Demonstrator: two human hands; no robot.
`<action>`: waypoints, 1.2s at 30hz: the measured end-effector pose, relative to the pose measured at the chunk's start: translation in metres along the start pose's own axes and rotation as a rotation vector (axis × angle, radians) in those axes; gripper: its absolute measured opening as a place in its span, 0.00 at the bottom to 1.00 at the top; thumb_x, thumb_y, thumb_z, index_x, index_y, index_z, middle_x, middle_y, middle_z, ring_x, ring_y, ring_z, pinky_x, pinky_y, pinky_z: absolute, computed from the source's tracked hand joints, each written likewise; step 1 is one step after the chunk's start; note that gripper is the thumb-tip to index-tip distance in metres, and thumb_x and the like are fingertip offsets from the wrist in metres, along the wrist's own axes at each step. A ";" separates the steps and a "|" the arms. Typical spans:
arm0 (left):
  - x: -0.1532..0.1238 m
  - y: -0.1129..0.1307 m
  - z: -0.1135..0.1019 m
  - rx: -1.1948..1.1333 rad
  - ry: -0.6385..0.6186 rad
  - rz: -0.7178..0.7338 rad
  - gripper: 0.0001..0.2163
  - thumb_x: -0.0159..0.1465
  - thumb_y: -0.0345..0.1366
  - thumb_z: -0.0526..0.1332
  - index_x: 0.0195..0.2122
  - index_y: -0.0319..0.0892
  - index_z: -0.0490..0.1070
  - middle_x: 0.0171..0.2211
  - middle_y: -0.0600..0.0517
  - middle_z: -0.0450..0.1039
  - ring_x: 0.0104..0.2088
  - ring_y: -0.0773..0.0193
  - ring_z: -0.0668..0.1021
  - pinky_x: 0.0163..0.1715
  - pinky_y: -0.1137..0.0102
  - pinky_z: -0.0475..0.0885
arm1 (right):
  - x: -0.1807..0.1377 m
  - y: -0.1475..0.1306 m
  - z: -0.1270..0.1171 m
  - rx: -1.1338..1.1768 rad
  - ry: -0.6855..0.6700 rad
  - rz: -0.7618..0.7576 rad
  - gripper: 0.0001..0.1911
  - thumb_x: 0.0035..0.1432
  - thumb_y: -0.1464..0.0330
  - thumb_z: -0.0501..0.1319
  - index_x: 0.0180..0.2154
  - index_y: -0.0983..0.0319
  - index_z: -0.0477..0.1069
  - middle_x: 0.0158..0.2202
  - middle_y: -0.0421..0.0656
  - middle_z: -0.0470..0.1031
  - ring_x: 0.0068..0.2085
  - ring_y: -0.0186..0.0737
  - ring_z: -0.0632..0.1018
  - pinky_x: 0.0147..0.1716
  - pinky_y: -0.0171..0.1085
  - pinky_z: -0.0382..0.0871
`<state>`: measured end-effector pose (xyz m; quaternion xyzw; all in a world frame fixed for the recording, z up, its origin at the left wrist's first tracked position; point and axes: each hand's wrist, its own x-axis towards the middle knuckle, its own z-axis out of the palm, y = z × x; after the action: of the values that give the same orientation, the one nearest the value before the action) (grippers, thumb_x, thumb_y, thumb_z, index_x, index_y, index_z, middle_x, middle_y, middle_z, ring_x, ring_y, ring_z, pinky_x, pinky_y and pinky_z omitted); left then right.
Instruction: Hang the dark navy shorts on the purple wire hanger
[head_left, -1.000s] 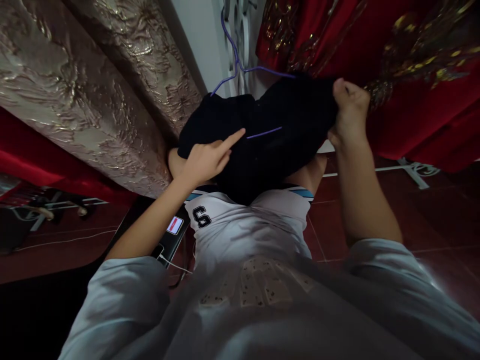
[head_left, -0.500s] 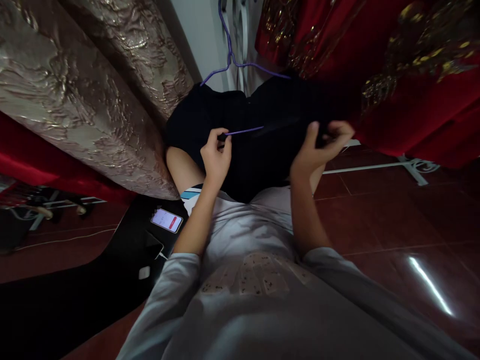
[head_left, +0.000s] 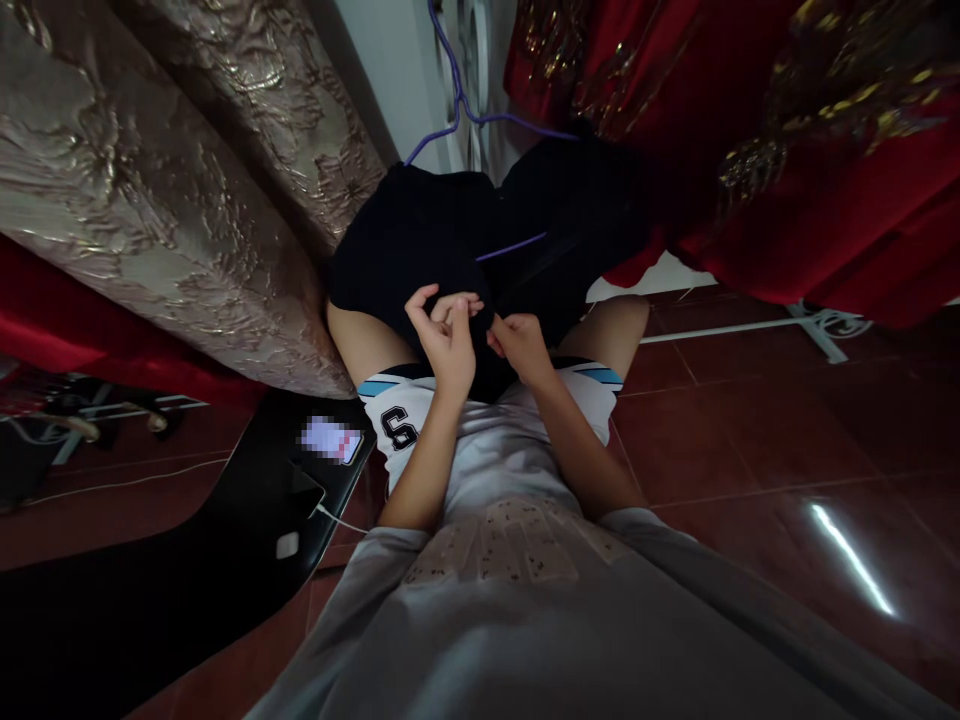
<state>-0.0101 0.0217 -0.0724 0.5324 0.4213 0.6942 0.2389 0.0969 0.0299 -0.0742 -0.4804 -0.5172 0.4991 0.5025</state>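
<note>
Both hands [head_left: 484, 340] now together — pinching black garment [head_left: 420, 240] hem.

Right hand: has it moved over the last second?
Yes. The right hand has come away from the red embroidered cloth, leftward and down the black garment, and now sits beside the left hand.

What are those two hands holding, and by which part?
The left hand and right hand both pinch the black cloth garment at its lower edge, close together. It hangs on a thin purple hanger.
</note>
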 end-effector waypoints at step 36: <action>0.094 0.063 -0.011 0.371 -0.374 0.276 0.07 0.69 0.34 0.64 0.48 0.44 0.76 0.37 0.50 0.78 0.36 0.63 0.79 0.37 0.71 0.73 | 0.035 -0.152 -0.002 0.068 0.069 -0.395 0.20 0.66 0.58 0.59 0.23 0.59 0.69 0.17 0.39 0.64 0.17 0.31 0.59 0.19 0.36 0.53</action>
<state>-0.0431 0.0574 0.0301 0.7378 0.4134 0.5212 0.1144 0.0980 0.0592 0.0793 -0.3692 -0.5668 0.3913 0.6240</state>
